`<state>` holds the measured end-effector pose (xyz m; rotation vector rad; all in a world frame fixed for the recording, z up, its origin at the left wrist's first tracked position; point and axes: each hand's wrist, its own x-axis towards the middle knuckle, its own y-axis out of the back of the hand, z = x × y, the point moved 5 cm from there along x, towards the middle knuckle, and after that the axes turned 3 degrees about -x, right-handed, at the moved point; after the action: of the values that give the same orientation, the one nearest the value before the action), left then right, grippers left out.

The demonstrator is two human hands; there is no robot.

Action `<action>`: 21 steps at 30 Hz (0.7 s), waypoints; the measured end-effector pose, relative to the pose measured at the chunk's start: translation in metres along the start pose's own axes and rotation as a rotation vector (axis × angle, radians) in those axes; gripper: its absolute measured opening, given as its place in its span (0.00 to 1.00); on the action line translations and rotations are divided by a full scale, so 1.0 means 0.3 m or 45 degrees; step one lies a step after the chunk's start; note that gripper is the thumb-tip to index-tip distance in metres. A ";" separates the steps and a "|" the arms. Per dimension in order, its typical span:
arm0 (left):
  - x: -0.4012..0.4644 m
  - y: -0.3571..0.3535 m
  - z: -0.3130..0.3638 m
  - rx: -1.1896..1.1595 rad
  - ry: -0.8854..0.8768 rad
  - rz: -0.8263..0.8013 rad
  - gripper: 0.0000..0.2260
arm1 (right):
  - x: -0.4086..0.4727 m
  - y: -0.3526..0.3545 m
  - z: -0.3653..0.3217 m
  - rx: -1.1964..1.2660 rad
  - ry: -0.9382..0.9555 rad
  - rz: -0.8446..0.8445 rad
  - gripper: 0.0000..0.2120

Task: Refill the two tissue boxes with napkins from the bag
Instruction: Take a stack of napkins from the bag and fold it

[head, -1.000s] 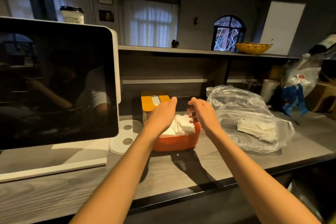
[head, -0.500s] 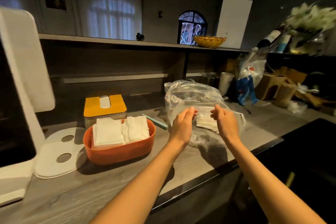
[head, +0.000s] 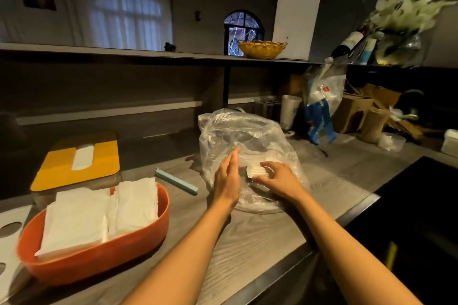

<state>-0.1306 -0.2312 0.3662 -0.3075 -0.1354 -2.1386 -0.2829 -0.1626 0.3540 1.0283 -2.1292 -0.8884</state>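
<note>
Dim room, grey wood-grain counter [head: 247,242] — left hand [head: 226,177] grip spread, right hand [head: 277,177] pinching napkins [head: 256,170].

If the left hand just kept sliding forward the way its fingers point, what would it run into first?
Probably the crinkled clear plastic bag: the left hand points up and away, with its fingertips already at the film. Beyond the bag, depth is hard to judge.

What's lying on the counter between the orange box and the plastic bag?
A light blue bag clip lies between the orange box and plastic bag, in the head view.
</note>
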 end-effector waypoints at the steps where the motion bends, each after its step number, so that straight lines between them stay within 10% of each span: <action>1: 0.002 0.001 -0.006 0.020 -0.001 0.007 0.21 | 0.009 -0.007 0.009 -0.083 0.012 -0.010 0.27; 12: -0.011 0.005 -0.052 0.087 0.180 0.023 0.39 | -0.050 0.029 -0.078 0.207 0.384 0.122 0.10; 21: -0.025 0.032 -0.036 0.145 0.253 0.085 0.29 | -0.087 0.082 -0.108 0.855 -0.039 0.226 0.09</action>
<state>-0.1205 -0.2327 0.3534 -0.0318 -0.1294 -2.0730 -0.2555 -0.1392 0.3863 1.1041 -2.5622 -0.0864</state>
